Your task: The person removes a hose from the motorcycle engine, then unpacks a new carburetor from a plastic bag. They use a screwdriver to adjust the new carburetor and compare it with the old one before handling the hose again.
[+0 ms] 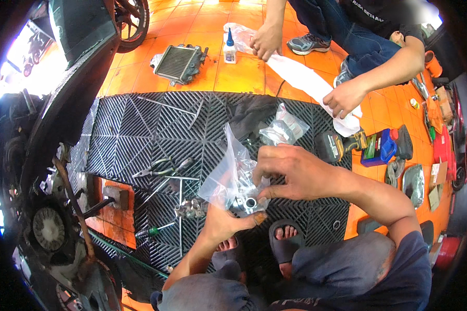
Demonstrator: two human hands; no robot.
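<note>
A clear plastic bag [216,179] with shiny metal parts is up in front of me, above the black mat. My left hand [224,224] is closed around its lower end from below. A small metal fitting with a round dark opening [250,203] shows between my thumbs, in or at the bag. The fingers of my right hand [288,172] are curled and pressed against the bag's right side, close to the fitting. Beyond it on the mat lies a second clear bag [285,128]. Several small metal parts [190,208] lie left of my left hand.
Pliers [163,168], a T-handle wrench [180,217] and a green-handled screwdriver [153,231] lie left. A cordless drill [340,146] and blue container [380,147] stand right. Ahead are a radiator [179,65], a blue-capped bottle [230,49] and another person's hands holding white sheeting [301,72].
</note>
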